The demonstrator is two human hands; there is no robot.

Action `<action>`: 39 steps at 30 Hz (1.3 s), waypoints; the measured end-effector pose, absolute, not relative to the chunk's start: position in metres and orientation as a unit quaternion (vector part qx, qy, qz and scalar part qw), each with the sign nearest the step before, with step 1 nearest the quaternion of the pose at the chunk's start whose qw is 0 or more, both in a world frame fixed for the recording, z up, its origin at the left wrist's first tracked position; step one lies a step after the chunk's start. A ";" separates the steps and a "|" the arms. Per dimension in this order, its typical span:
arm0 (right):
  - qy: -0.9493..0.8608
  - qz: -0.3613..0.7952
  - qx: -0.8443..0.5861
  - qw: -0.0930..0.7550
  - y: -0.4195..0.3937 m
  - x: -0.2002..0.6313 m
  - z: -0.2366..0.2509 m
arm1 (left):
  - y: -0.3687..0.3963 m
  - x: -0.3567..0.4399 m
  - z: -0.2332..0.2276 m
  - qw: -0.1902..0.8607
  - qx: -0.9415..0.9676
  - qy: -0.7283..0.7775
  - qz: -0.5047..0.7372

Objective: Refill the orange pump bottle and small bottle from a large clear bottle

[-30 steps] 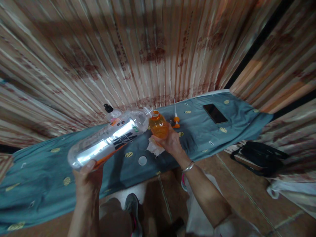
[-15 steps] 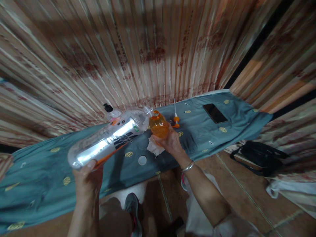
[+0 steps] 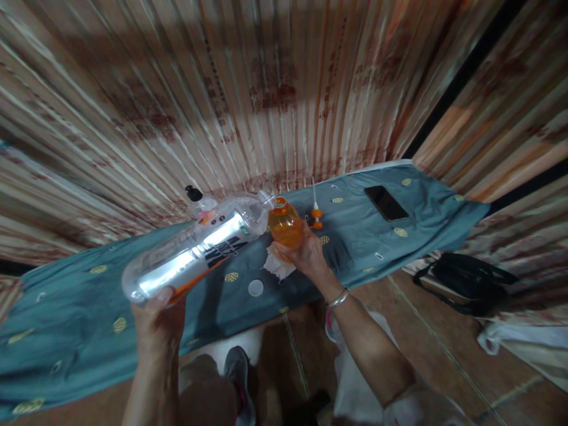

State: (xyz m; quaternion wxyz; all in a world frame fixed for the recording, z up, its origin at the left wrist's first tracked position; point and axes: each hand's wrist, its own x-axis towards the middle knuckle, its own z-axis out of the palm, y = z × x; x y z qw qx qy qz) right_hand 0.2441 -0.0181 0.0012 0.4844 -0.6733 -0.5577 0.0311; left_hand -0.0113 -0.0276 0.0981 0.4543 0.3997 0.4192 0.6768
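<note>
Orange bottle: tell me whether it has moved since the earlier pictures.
No, not visibly: the orange bottle, held in the right hand, keeps the same spacing from the pump top lying on the cloth.

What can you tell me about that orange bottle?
The orange bottle is see-through, shiny, plastic-looking, with a rounded body and narrow uncapped neck. It tilts, neck up, gripped in the right hand over the teal cloth. The mouth of the large clear bottle is beside its neck; contact is unclear.
</note>
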 end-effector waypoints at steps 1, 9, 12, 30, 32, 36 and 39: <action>-0.556 0.032 -0.676 0.482 -0.018 0.244 0.001 | -0.027 -0.011 0.098 0.455 0.401 0.418 0.676; -0.558 0.024 -0.672 0.487 -0.018 0.245 0.000 | -0.028 -0.013 0.097 0.459 0.405 0.413 0.675; -0.556 0.030 -0.672 0.488 -0.018 0.245 0.001 | -0.028 -0.012 0.097 0.456 0.404 0.414 0.676; -0.552 0.052 -0.685 0.473 -0.019 0.245 0.004 | -0.028 -0.011 0.098 0.455 0.408 0.420 0.671; -0.552 0.052 -0.681 0.479 -0.019 0.245 0.003 | -0.029 -0.010 0.099 0.455 0.413 0.415 0.671; -0.556 0.045 -0.678 0.479 -0.018 0.245 0.002 | -0.028 -0.012 0.096 0.450 0.418 0.413 0.672; -0.557 0.039 -0.678 0.478 -0.018 0.246 0.002 | -0.027 -0.015 0.093 0.449 0.439 0.415 0.658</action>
